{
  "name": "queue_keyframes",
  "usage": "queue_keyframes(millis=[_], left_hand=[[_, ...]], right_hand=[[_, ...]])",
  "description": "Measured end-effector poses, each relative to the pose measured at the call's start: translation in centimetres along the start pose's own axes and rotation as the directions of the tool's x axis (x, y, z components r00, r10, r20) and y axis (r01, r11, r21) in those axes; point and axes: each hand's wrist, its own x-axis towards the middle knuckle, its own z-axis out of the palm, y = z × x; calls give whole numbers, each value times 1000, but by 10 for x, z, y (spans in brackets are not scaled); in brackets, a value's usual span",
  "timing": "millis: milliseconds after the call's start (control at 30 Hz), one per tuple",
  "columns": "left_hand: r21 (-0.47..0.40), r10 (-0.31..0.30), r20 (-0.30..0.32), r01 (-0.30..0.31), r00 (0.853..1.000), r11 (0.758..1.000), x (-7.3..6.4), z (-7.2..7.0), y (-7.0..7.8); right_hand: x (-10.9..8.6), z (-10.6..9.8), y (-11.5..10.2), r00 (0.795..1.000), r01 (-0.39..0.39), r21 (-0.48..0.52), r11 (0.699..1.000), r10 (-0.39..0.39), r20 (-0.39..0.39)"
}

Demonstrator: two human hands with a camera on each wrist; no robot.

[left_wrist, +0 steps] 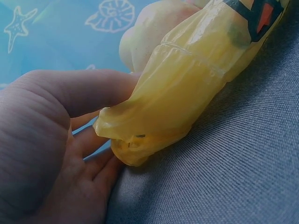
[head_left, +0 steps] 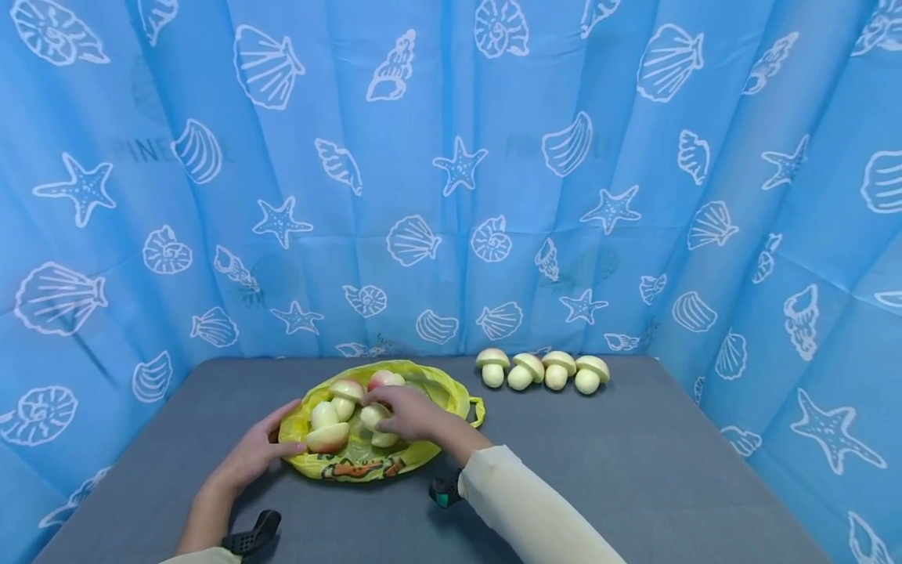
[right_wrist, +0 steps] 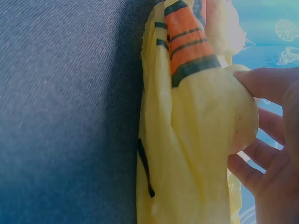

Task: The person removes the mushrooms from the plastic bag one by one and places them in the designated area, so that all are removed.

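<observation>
A yellow plastic bag point(head_left: 440, 392) lies spread on the table with its mouth up and several pale mushrooms point(head_left: 327, 436) with pinkish caps inside. At the bag's left rim is my left hand point(head_left: 250, 454). The left wrist view shows its thumb point(left_wrist: 100, 91) over the bag's edge and the fingers on the other side, so the rim lies between them. My right hand point(head_left: 409, 415) reaches over the bag from the right and grips a mushroom point(head_left: 373, 417). In the right wrist view, thumb and fingers go round its rounded cap point(right_wrist: 245, 116), partly hidden behind the bag's wall.
Toward the back right of the grey table point(head_left: 634, 486), several more mushrooms point(head_left: 557, 370) stand in a row. A loop-shaped bag handle point(head_left: 479, 411) sticks out on the right. Behind the table hangs a blue curtain point(head_left: 451, 196) printed with shells and starfish.
</observation>
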Motion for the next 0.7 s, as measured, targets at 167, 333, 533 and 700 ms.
queue_keyframes(millis=[167,333,533,700], left_hand=[[4,-6,3,6,1000,1000,0,0,-1],[25,-12,-11,12,1000,1000,3,1,-2],[26,-15,-18,16,1000,1000,5,2,-4],[15,-13,-19,13,1000,1000,5,1,-6]], right_hand=[[-7,-2,4,1000,-21,32,999,21,-9],[-17,-5,7,1000,-25,28,999,26,-12],[-29,-7,11,998,-25,123,992,33,-59],[-38,-11,14,985,-20,181,983,50,-163]])
